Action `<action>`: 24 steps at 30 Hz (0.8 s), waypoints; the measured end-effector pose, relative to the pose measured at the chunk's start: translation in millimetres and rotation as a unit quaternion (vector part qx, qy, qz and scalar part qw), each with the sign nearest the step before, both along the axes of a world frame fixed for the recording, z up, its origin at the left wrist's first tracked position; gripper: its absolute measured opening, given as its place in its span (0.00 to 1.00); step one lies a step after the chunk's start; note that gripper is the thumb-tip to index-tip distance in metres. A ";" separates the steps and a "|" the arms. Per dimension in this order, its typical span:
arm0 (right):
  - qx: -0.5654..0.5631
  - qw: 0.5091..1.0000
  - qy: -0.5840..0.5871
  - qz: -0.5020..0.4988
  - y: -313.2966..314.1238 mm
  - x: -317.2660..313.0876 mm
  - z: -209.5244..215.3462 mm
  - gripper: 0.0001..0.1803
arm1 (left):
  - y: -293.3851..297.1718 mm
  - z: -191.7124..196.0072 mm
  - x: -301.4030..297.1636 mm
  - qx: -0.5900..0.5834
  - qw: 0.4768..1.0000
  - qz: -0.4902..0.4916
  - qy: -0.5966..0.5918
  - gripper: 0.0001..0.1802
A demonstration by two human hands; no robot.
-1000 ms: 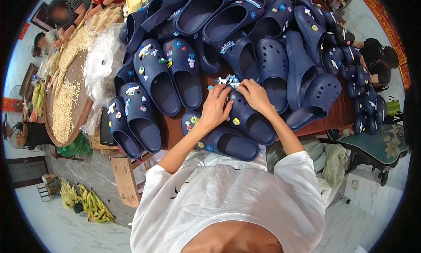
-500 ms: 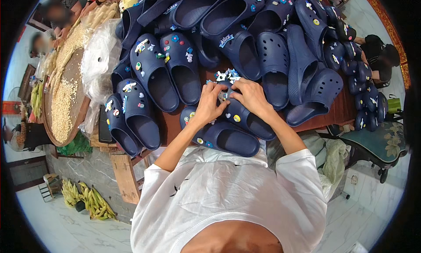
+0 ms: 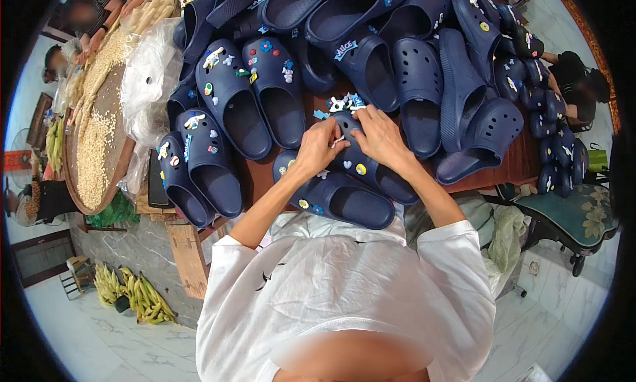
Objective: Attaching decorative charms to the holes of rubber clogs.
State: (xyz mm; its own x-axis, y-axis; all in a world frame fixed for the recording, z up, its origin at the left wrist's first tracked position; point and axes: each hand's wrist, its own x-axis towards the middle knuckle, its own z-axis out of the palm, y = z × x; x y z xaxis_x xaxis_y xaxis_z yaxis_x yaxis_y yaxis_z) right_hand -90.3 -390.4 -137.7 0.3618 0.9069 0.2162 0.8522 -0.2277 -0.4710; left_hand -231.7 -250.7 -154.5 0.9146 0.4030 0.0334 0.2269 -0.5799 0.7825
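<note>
Head view: a navy-blue, rubbery, open-backed clog (image 3: pixel 373 175) lies near the brown tabletop's (image 3: pixel 257 177) front edge, your left hand (image 3: pixel 318 148) pinching a small white piece (image 3: pixel 340 142) beside its toe, your half-curled right hand (image 3: pixel 383 136) touching it, grip unclear, blue-and-white charms (image 3: pixel 345 104) just beyond.

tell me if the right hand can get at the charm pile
Likely yes: the charm pile lies right by the fingers of the right hand, with nothing visible in between.

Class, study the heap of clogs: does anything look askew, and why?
Yes: beyond the right hand, one navy clog lies tipped on its side, while the holed clog to its left sits sole down.
</note>
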 end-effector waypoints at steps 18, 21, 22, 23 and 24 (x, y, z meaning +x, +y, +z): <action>-0.045 0.996 -0.075 -0.018 5.1 12.4 -10.5 0.18 | 11.5 -2.3 44.9 0.102 0.977 0.081 -0.168 0.21; -0.038 0.995 -0.096 -0.005 5.9 16.1 -9.9 0.16 | 8.9 -10.1 36.4 0.166 0.973 0.069 -0.147 0.30; -0.043 0.994 -0.099 0.002 5.3 17.9 -10.2 0.15 | 6.1 -11.8 30.3 0.204 0.969 0.051 -0.133 0.36; -0.042 0.994 -0.099 0.001 6.2 20.8 -9.9 0.15 | 3.0 -4.9 24.0 0.204 0.969 0.050 -0.134 0.36; -0.053 0.995 -0.081 -0.006 7.5 23.9 -9.6 0.14 | -0.6 2.5 16.3 0.175 0.977 0.011 -0.121 0.41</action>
State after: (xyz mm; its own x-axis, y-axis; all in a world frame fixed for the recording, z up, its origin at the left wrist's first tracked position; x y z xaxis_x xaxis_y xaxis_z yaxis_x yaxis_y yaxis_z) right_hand -66.4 -382.9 -147.3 0.3403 0.9236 0.1766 0.9120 -0.2785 -0.3010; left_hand -215.4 -251.3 -152.0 0.8537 0.3485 0.3869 0.0756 -0.8181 0.5700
